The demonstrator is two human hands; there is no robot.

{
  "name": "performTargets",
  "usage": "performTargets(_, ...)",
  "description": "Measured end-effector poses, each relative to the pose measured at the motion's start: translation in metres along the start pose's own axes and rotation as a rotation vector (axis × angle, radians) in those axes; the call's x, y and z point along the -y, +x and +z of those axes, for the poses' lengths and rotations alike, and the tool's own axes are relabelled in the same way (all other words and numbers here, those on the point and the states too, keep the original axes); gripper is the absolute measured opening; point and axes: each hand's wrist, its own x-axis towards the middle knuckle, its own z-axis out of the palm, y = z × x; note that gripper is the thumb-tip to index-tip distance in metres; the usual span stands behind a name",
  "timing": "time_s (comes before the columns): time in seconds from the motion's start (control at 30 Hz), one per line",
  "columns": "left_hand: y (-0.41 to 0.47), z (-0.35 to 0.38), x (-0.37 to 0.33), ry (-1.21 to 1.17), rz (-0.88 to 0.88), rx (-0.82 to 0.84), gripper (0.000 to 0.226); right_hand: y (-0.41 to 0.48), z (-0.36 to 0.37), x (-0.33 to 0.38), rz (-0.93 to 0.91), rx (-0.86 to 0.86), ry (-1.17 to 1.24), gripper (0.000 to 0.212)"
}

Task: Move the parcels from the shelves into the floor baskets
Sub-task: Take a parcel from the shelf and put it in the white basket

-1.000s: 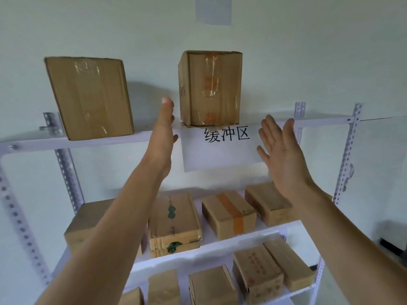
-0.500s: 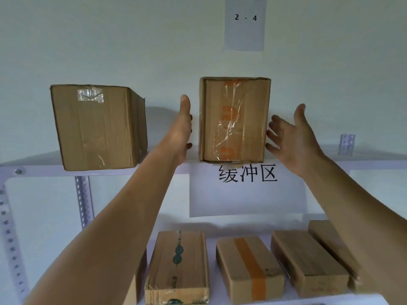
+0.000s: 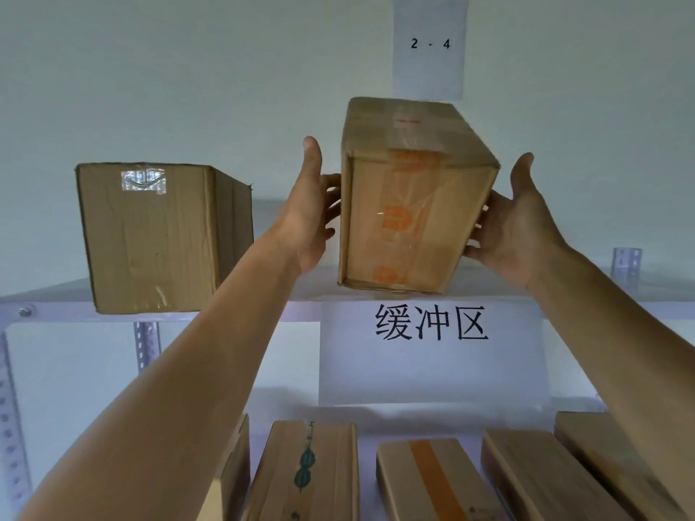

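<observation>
Parcel storeroom or sorting depot. Landmark: white sign (image 3: 432, 351) reading 缓冲区, hung from front edge of top shelf (image 3: 49, 300).
- Above sign: tilted carton (image 3: 406, 204) sealed with orange-printed tape. Print too blurred to read, possibly courier logo.
- Higher on wall above sign: paper label (image 3: 428, 47) "2 - 4", bay-number style.
- Left of sign: second taped carton (image 3: 150, 238) on same shelf; slotted steel upright (image 3: 144, 347), bolted racking.
- Below sign: row of flat parcels (image 3: 432, 479) side by side, one level down.

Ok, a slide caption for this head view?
The left hand and right hand hold the tilted orange-taped parcel at the top shelf.
</observation>
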Motion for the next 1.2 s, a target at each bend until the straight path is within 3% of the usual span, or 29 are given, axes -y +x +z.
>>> performTargets(0.1, -0.005, 0.004, -0.007, -0.057, 0.064, 0.056, 0.095, 0.002, 0.000, 0.005, -0.056, 0.052, 0.090, 0.097)
performTargets(0.23, -0.008, 0.010, -0.006, -0.089, 0.078, 0.112, 0.093, 0.006, -0.002, 0.005, -0.080, 0.129, -0.005, 0.094)
performTargets(0.43, -0.006, 0.011, 0.013, -0.004, 0.014, 0.022, 0.093, 0.008, -0.009, -0.013, 0.011, 0.158, -0.033, 0.095)
performTargets(0.67, -0.005, 0.013, 0.016, 0.072, -0.107, -0.059, 0.087, 0.013, -0.005, -0.016, 0.059, 0.094, -0.128, 0.094)
performTargets(1.03, -0.014, 0.018, -0.004, -0.145, 0.086, -0.048, 0.085, 0.003, -0.002, -0.001, -0.127, 0.055, 0.018, 0.080)
performTargets(1.2, -0.020, 0.014, 0.003, -0.098, 0.073, -0.062, 0.086, 0.003, -0.005, -0.014, -0.158, 0.036, 0.050, 0.082)
